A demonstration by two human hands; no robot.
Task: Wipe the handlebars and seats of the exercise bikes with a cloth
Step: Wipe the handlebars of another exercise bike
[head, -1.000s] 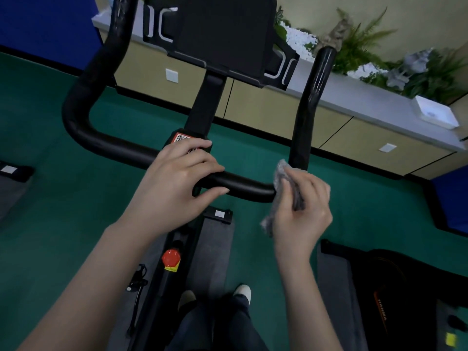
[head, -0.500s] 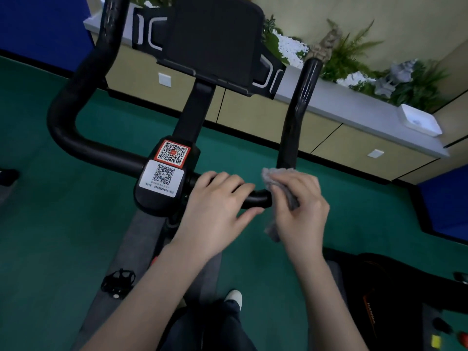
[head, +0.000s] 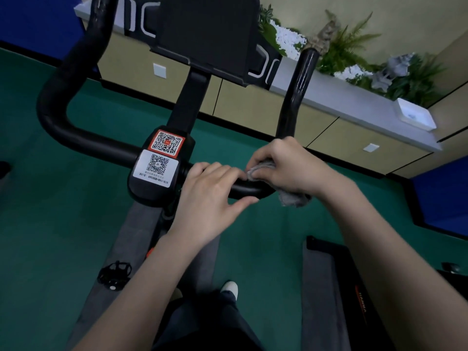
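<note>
Stands on a grey mat (head: 141, 224) in dark trousers (head: 202, 325) and a white shoe (head: 229, 287), beside a black pedal (head: 115, 273). Grips the black handlebar (head: 83, 140) with the left hand (head: 212, 198), fingers curled over the crossbar, thumb beneath, just right of the QR-code labels (head: 157, 168). Clutches a grey cloth (head: 293, 198) in the right hand (head: 286, 165), bunched against the bar's right bend, just beside the left fingertips, one end hanging below. Beyond, faces a dark screen holder (head: 207, 31), beige cabinets (head: 253, 105), plants (head: 349, 46) and a white tray (head: 415, 115).
</note>
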